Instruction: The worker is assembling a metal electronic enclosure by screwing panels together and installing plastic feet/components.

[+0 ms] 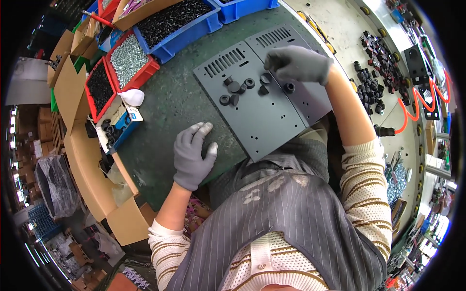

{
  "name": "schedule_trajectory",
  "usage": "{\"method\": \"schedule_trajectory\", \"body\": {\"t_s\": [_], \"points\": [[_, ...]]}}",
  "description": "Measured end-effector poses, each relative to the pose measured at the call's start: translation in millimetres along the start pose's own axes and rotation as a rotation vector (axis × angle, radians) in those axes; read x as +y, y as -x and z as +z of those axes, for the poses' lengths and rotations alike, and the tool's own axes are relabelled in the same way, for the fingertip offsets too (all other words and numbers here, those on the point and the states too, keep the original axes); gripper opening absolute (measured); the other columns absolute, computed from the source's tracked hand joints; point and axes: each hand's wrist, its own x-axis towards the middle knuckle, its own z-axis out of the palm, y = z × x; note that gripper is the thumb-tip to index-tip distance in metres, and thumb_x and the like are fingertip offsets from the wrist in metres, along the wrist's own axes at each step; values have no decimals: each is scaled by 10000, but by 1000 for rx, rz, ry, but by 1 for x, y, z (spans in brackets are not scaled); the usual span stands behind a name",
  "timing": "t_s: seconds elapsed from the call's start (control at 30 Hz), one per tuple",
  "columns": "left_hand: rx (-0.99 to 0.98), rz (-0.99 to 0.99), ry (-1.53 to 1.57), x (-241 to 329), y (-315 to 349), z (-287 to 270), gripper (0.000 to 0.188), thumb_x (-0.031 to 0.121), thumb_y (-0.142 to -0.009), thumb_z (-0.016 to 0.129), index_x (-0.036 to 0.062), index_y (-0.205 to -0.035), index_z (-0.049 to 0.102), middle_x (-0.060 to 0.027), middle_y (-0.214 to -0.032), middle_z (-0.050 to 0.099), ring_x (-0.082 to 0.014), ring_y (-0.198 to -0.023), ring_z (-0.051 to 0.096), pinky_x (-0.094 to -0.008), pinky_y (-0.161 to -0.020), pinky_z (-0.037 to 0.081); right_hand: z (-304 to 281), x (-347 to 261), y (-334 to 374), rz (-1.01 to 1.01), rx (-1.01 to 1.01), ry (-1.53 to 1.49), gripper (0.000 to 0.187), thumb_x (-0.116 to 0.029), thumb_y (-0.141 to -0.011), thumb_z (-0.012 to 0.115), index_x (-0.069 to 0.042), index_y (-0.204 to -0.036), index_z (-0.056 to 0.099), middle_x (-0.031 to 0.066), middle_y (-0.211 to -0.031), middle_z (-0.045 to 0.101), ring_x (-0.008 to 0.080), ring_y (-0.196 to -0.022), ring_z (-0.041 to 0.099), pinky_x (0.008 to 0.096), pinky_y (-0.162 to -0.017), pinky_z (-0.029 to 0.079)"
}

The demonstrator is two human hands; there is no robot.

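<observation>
Two grey metal panels, a left one (259,128) and a right one (313,99), lie side by side on the green tabletop (167,92). Each has a row of slots near its far end and small holes. Several black round caps (234,87) are scattered on the left panel, and another black cap (289,88) sits on the right panel. My gloved right hand (303,65) is above the right panel with its fingers curled in; whatever they may hold is hidden. My left hand (194,157), also gloved in grey, is over the tabletop left of the panels, fingers apart and holding nothing.
Red bins (141,77) of silver and black fasteners stand at the left. Beyond them is a blue bin (194,36) of black parts. Cardboard boxes (90,165) line the left edge. On the right bench lie black parts (371,87) and a coiled orange hose (405,114).
</observation>
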Motion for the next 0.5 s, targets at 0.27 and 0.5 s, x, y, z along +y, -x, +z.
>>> {"method": "schedule_trajectory", "body": {"t_s": [0.27,0.5], "points": [[29,-26,-44,-1,-5,4,331,201,-733,659,133,-1056,634,-57,-1090,567,-276,-996,514,-403,-873,426,20,9,42,35,99,228,290,-29,-682,600,-55,-971,618,70,-838,623,188,-755,603,319,-685,502],[31,-25,-31,2,-8,1,314,160,-736,653,107,-1045,633,-83,-1078,579,-291,-1008,521,-389,-894,424,-57,12,-48,-30,284,-288,311,-156,-798,633,-15,-1071,583,29,-927,608,104,-831,580,245,-701,476]]}}
